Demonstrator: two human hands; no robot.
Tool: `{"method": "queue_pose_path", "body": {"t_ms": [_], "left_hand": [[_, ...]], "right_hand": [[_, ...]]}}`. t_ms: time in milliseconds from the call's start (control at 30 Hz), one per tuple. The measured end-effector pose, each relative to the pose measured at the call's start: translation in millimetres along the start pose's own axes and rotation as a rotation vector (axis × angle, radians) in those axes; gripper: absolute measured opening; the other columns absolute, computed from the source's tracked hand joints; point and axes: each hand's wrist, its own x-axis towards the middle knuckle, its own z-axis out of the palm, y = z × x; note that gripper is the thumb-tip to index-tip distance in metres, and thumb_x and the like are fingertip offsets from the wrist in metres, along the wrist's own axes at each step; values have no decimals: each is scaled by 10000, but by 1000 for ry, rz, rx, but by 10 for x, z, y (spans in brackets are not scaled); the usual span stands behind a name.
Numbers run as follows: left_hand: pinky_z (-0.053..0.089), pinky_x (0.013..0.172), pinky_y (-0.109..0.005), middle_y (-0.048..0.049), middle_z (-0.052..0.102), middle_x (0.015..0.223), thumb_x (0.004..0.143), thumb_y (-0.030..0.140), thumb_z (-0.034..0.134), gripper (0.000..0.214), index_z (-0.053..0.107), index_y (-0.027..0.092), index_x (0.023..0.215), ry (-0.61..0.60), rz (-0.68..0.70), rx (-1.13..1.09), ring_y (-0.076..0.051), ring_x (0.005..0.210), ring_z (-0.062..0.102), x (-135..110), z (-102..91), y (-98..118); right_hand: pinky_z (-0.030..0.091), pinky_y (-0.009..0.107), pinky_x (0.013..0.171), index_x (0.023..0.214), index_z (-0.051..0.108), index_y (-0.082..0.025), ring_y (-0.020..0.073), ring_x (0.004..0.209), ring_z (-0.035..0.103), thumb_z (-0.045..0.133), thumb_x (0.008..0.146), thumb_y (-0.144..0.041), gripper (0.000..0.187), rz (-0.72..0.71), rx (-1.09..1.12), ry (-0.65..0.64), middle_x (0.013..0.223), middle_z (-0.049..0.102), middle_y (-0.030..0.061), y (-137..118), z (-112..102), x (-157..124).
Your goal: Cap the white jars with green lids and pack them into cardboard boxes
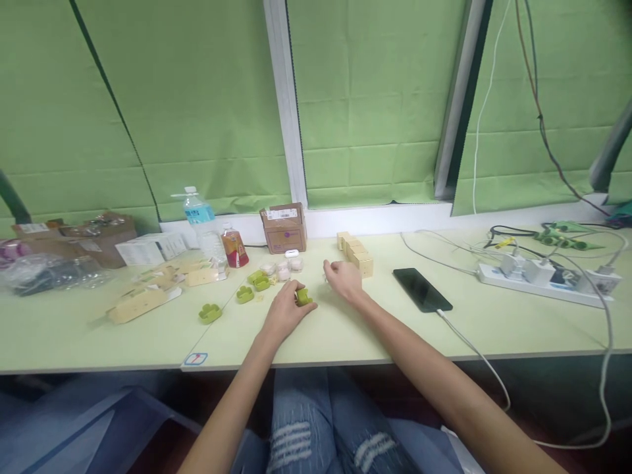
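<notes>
My left hand point(285, 308) is closed on a small green plastic case piece point(303, 297), held low over the table between thumb and fingers. Just to its right, my right hand point(344, 279) is curled with its fingertips together; whatever it may hold is too small to make out. Left of my hands lie a flower-shaped green piece point(210, 313), another green piece point(244, 293) and a green pair point(259, 280). Behind my left hand sit several pale pink rounded cases point(283, 270) and a white case point(292, 253). A row of gold boxes point(364, 263) stands behind my right hand.
A black phone point(422, 289) on a white cable lies to the right, before a power strip point(538, 283) with chargers. At the back are a cardboard box point(285, 228), a red-labelled bottle point(234, 247) and a large water bottle point(202, 220). Packaging point(141, 299) lies left.
</notes>
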Motion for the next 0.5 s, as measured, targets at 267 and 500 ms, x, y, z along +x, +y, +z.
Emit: {"method": "queue_pose_path", "body": {"t_ms": [267,500], "left_hand": [[468,744,-327,-36,638,991,765,386,789,387,573,204,1029,6,44,-12,-195,810,574,9,16,-10],[477,803,-341,-51,640,1055,771,371,789,378,580,199,1034,-2,59,-40,-215,906,599,6,19,-15]], "right_hand": [[454,387,924,700,675,-159,363,1183,588,730,826,-601,463,-155,-103,49,1012,658,188,-24,217,-98],[448,422,967,680,614,-190,356,1185,563,704,887,-522,401,-141,0,75,988,588,146,-33,110,-97]]}}
